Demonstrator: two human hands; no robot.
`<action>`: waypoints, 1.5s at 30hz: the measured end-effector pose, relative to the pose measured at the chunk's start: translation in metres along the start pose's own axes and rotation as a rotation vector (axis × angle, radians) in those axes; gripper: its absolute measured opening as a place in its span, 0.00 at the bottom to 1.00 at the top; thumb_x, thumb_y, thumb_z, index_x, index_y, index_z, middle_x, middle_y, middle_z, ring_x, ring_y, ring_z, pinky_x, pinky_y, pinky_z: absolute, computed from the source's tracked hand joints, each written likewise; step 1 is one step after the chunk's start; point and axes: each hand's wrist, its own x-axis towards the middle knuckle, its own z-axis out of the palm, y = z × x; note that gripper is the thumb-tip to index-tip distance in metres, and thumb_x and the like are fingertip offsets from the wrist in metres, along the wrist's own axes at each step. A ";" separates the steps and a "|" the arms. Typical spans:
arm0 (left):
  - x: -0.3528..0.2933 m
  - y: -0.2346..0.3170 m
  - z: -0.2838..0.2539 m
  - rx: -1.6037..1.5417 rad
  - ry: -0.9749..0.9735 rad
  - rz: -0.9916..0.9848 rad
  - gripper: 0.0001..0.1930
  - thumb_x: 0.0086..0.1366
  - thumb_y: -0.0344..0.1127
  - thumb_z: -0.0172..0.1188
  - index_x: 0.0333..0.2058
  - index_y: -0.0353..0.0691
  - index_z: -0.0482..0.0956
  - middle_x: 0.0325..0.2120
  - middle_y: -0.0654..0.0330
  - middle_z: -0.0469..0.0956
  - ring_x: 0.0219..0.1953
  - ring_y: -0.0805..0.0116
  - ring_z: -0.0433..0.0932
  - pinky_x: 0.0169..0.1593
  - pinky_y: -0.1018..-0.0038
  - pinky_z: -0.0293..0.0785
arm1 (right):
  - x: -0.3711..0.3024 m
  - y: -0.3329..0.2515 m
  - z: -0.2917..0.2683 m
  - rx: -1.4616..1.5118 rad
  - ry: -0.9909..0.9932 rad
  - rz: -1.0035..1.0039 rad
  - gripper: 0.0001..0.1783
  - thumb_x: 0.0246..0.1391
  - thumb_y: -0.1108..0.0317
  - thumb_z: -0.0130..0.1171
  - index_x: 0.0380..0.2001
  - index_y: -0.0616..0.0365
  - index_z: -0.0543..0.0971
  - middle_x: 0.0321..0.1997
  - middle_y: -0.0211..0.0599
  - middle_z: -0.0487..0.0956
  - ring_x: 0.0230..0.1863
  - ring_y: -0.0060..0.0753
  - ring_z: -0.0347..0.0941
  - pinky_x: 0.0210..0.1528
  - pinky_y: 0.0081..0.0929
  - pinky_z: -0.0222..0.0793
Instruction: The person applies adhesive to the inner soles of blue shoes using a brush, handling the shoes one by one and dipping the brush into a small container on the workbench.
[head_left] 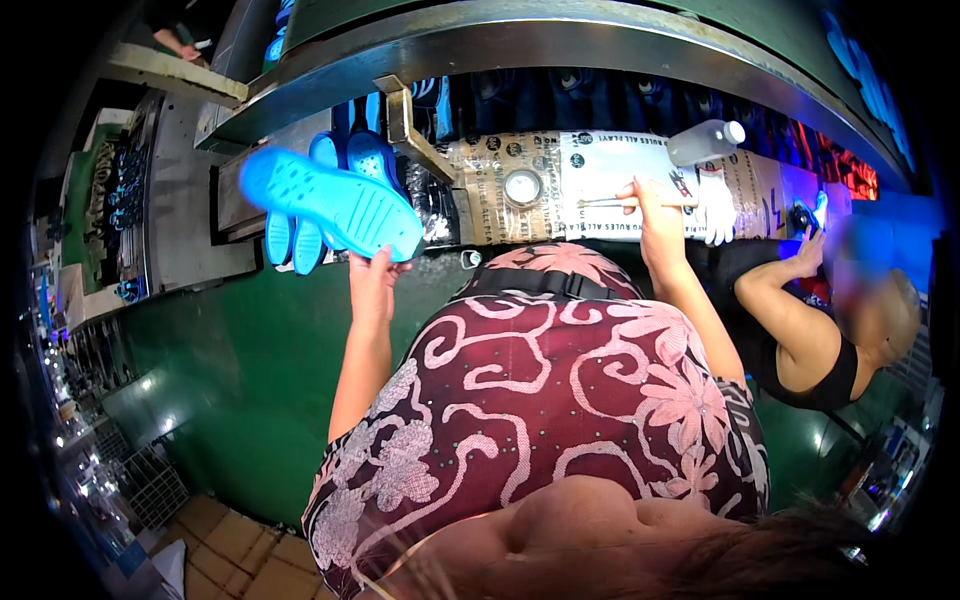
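A bright blue foam clog or its sole (335, 205), with holes at one end and ridges across it, is raised at the left. My left hand (375, 285) grips its near end. In my right hand (650, 215) is a thin, light-handled brush (610, 202), lying roughly level above the bench. Between the two hands, a small round dish (522, 188) with pale contents sits on the cardboard-covered bench (478, 200). Behind the raised piece, more blue clogs (372, 158) stand at the bench's left end, partly hidden by it.
A capped white bottle (700, 143) lies tilted near a white glove (715, 208), right of my right hand. A metal bracket (405, 130) juts from the overhead rail (540, 45). Dark shoes line the back. A co-worker's arm (775, 285) reaches in at the right.
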 end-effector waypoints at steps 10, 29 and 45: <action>-0.016 0.014 0.136 0.314 -0.152 0.382 0.15 0.57 0.23 0.53 0.44 0.29 0.66 0.34 0.55 0.74 0.34 0.69 0.75 0.35 0.74 0.76 | 0.009 -0.070 0.016 -0.232 -0.278 -0.553 0.14 0.55 0.69 0.48 0.18 0.59 0.77 0.20 0.31 0.77 0.29 0.30 0.70 0.48 0.34 0.61; -0.015 0.012 0.179 0.501 -0.307 0.602 0.09 0.52 0.28 0.57 0.34 0.32 0.75 0.28 0.56 0.78 0.30 0.69 0.76 0.37 0.74 0.71 | 0.004 -0.067 0.013 -0.491 -0.196 -0.779 0.10 0.49 0.72 0.52 0.17 0.55 0.77 0.16 0.30 0.72 0.24 0.32 0.69 0.50 0.39 0.60; -0.016 0.009 0.176 0.535 -0.332 0.669 0.09 0.51 0.26 0.56 0.33 0.32 0.75 0.27 0.55 0.78 0.29 0.68 0.76 0.36 0.73 0.71 | 0.003 -0.055 0.020 -0.610 -0.174 -0.927 0.08 0.45 0.67 0.59 0.16 0.55 0.77 0.14 0.30 0.70 0.20 0.33 0.65 0.39 0.32 0.60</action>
